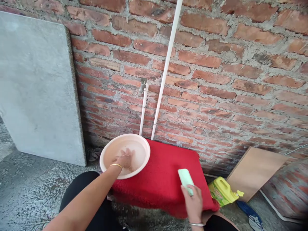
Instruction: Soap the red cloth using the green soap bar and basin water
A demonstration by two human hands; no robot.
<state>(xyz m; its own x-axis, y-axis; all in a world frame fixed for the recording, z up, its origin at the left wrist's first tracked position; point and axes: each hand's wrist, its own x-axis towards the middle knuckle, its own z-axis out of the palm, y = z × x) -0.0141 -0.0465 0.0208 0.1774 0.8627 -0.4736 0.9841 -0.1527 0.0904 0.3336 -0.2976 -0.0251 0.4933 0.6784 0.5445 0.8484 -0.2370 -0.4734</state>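
Right hand (193,199) has a pale green block (185,178) pinched at its near end, fingers closed around it, with the rest poking out forward over the right half of a red-covered table (166,173). Can't tell what the block actually is, it's just smooth and rounded at the corners. Silver bangle (196,224) on that wrist.

Left hand (125,158) is down inside a pale pink basin (108,152), fingers spread wide, in what looks like cloudy water. Gold bracelet (116,165) on that side. Basin sits on the left end of the table, well apart from the block.

Just behind the basin a short white pipe (143,112) comes up with a tap (142,86) on top, and a longer white pipe (166,70) leans up next to it along a rough brick wall (204,83). Off the table's right end there's a yellow jug (222,191), tilted, with a tan board (256,170) propped behind it and some dark blue thing on the ground nearby, too cut off to name. Way over left, a big grey slab (40,83) stands against the wall on a wet-looking floor (31,189).
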